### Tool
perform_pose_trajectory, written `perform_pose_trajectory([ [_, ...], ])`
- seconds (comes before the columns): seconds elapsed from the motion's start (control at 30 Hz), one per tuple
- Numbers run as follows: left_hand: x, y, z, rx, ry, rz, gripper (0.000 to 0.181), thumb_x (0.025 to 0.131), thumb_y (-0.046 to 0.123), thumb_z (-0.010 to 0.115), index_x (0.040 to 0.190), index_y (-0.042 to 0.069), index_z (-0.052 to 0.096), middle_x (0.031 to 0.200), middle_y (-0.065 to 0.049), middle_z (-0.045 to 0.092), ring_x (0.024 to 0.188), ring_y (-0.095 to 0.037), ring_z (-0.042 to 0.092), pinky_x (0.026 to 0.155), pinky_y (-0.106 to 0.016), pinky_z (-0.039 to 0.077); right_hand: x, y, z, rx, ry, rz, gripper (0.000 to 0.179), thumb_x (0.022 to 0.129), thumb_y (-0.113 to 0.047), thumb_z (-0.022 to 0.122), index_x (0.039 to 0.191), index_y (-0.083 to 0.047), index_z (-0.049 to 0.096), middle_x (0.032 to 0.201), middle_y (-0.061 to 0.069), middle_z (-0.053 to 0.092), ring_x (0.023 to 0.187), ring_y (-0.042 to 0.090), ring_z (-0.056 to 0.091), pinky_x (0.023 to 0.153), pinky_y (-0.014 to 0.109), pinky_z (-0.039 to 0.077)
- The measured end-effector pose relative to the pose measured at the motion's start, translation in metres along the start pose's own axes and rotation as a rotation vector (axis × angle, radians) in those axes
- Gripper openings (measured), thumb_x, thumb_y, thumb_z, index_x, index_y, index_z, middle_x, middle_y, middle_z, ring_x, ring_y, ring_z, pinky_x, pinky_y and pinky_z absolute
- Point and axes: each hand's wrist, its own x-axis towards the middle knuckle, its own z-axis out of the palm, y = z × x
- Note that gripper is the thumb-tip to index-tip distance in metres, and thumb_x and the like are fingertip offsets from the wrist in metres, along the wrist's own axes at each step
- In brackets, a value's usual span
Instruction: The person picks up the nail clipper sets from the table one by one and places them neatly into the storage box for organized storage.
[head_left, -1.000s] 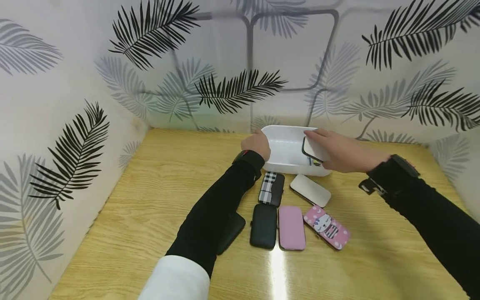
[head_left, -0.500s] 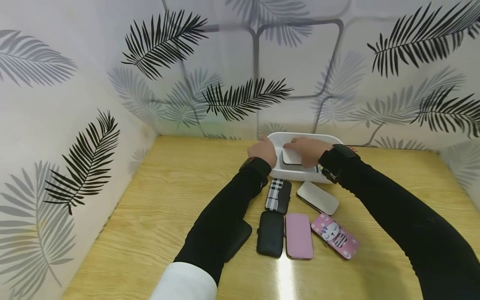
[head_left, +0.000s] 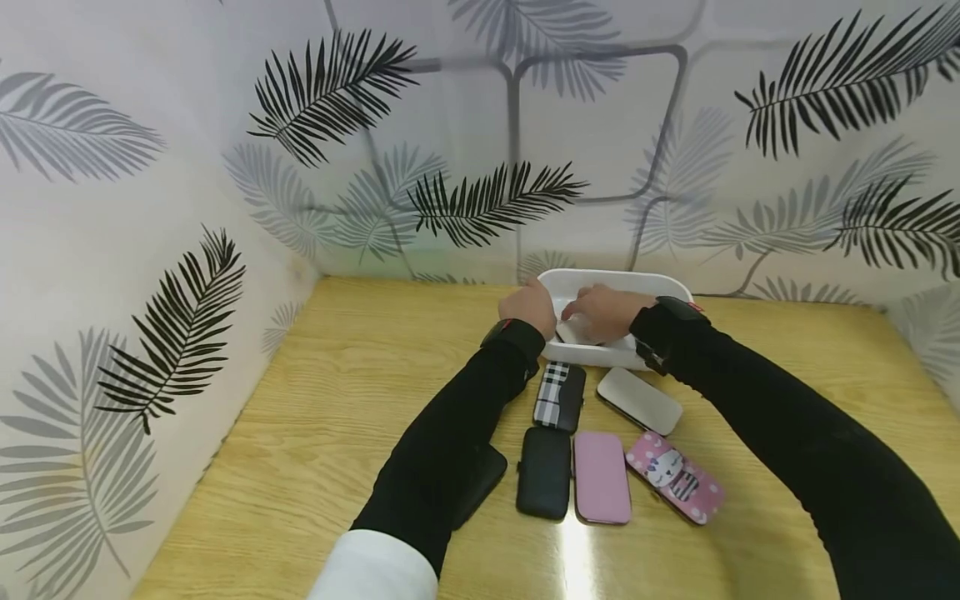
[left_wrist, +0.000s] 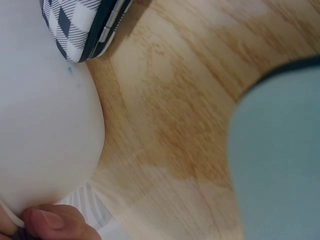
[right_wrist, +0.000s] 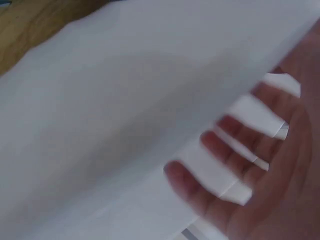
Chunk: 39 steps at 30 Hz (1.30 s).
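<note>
A white oblong container [head_left: 603, 356] stands near the wall in the head view. My left hand [head_left: 529, 308] holds its left end, thumb over the rim in the left wrist view. Inside the container's left half, a white flat case [head_left: 574, 333] lies under my right hand [head_left: 606, 312], which partly hides it. In the right wrist view that hand's fingers [right_wrist: 187, 182] are spread and loosely bent, with nothing pinched between them, behind the white container wall. Just in front of the container lie a black-and-white plaid case [head_left: 558, 396] and a beige case [head_left: 640, 400].
Nearer me on the wooden table [head_left: 337, 400] lie a black case [head_left: 544, 473], a pink case [head_left: 602, 477] and a pink cartoon-print case [head_left: 675, 477]. Another dark case [head_left: 482, 483] is partly covered by my left forearm. A leaf-patterned wall [head_left: 465, 108] rises behind the container.
My right hand has carried the white case leftward across the container, lowered it and loosened its fingers from it. My left hand has stayed at the container's left end. The head view has shifted slightly.
</note>
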Motion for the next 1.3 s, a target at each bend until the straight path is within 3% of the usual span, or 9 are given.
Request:
perform_pose_trajectory([
  [0.17,0.002,-0.001,0.001,0.005,0.029,-0.008,0.073,0.098,0.04,0.062,0.155,0.004,0.032,0.091,-0.002,0.074,0.071,-0.016,0.068,0.062,-0.032,0.05,0.006,-0.003,-0.002,-0.08,-0.004,0.239,0.067,0.089,-0.07,0.056,0.122,-0.014,0.069,0.107,0.014,0.07,0.096,0.034,0.067,0.071,0.052,0.053],
  [0.27,0.002,0.0,0.002,0.004,0.037,-0.011,0.073,0.097,0.04,0.063,0.154,0.005,0.034,0.095,-0.003,0.074,0.074,-0.017,0.069,0.064,-0.033,0.052,0.008,-0.008,-0.003,-0.101,-0.086,0.28,0.074,0.086,-0.077,0.051,0.116,-0.012,0.069,0.102,0.014,0.072,0.09,0.033,0.069,0.068,0.049,0.052],
  [0.37,0.001,0.001,0.004,-0.005,0.031,-0.017,0.067,0.098,0.038,0.061,0.151,0.005,0.037,0.091,-0.003,0.074,0.072,-0.017,0.068,0.062,-0.033,0.051,0.009,-0.013,-0.003,-0.123,-0.155,0.247,0.064,0.088,-0.069,0.055,0.111,-0.011,0.069,0.099,0.012,0.072,0.086,0.029,0.067,0.069,0.046,0.052],
  [0.43,0.001,0.001,0.005,-0.014,0.039,-0.023,0.061,0.099,0.037,0.06,0.147,0.005,0.04,0.088,-0.003,0.073,0.07,-0.017,0.068,0.06,-0.033,0.049,0.008,-0.015,-0.005,-0.122,-0.178,0.217,0.047,0.089,-0.056,0.061,0.103,-0.011,0.068,0.094,0.009,0.07,0.081,0.026,0.063,0.068,0.044,0.05],
  [0.53,0.001,0.001,0.005,-0.017,0.057,-0.029,0.056,0.1,0.038,0.058,0.144,0.006,0.042,0.085,-0.003,0.072,0.067,-0.016,0.067,0.058,-0.032,0.048,0.006,-0.014,-0.012,-0.09,-0.197,0.153,0.029,0.088,-0.034,0.065,0.106,-0.011,0.067,0.095,0.008,0.066,0.08,0.023,0.055,0.07,0.042,0.045],
  [0.63,0.001,0.001,0.003,-0.013,0.066,-0.032,0.056,0.101,0.04,0.057,0.144,0.007,0.043,0.085,-0.003,0.072,0.067,-0.016,0.067,0.059,-0.032,0.049,0.001,-0.012,-0.019,-0.04,-0.212,0.067,0.035,0.086,-0.022,0.067,0.118,-0.008,0.069,0.105,0.011,0.068,0.085,0.023,0.054,0.079,0.041,0.047],
  [0.8,0.001,0.001,0.003,0.004,0.053,-0.026,0.059,0.1,0.04,0.058,0.145,0.006,0.042,0.087,-0.002,0.073,0.07,-0.016,0.068,0.063,-0.032,0.052,-0.009,-0.007,-0.024,0.036,-0.21,-0.024,0.05,0.086,-0.024,0.073,0.131,-0.004,0.065,0.121,0.018,0.067,0.099,0.026,0.06,0.095,0.044,0.049],
  [1.0,0.002,0.003,0.003,0.018,0.052,-0.028,0.061,0.1,0.04,0.057,0.148,0.006,0.039,0.086,-0.002,0.073,0.069,-0.015,0.068,0.065,-0.032,0.052,-0.018,0.001,-0.023,0.103,-0.198,-0.04,0.053,0.089,-0.025,0.075,0.135,-0.002,0.063,0.128,0.02,0.064,0.105,0.028,0.059,0.098,0.046,0.047],
  [1.3,0.0,0.003,0.002,0.019,0.052,-0.035,0.059,0.1,0.04,0.057,0.147,0.007,0.04,0.088,-0.002,0.073,0.071,-0.015,0.069,0.063,-0.031,0.052,-0.028,0.007,-0.022,0.176,-0.202,-0.053,0.061,0.077,-0.009,0.082,0.135,-0.002,0.062,0.133,0.021,0.06,0.1,0.025,0.052,0.095,0.043,0.046],
])
